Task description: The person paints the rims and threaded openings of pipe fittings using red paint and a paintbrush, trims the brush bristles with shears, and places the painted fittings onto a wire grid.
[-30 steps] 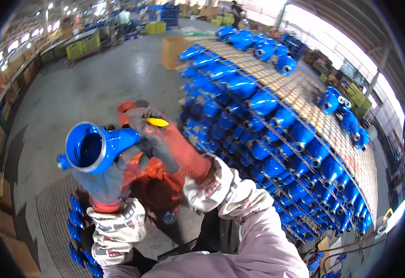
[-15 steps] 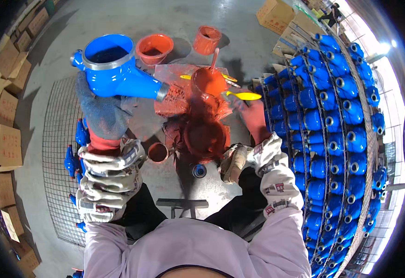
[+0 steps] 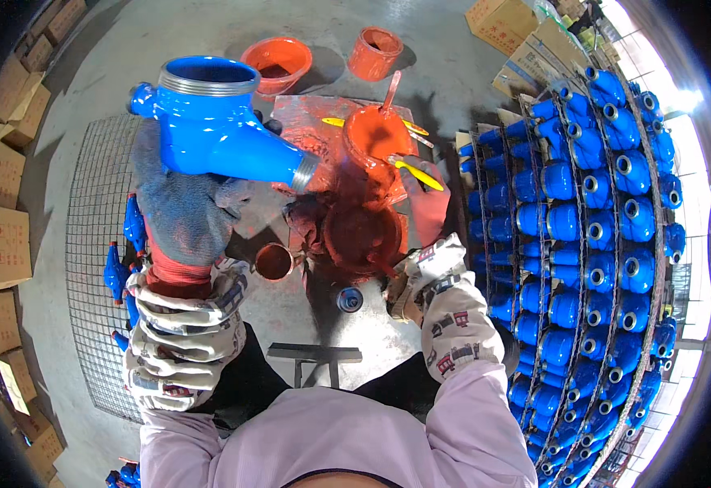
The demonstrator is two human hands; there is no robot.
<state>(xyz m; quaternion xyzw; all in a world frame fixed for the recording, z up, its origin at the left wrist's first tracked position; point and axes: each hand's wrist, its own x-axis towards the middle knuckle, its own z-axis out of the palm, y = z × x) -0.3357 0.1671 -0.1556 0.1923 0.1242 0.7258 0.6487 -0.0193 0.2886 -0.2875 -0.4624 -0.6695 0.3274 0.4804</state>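
Grey floor beneath; blue fitting atop left grip.

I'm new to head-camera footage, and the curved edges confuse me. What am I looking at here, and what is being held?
The view comes from a wide fisheye camera on a person's head, looking down, so straight edges bend. There is no robot: the gloved hands belong to the wearer. The left hand holds up a shiny blue fitting with threaded ends. The right hand holds a yellow-handled tool, its tip by an orange-red pot. Beyond that, two red tubs stand on the grey floor. More blue fittings are stacked in rows at the right.
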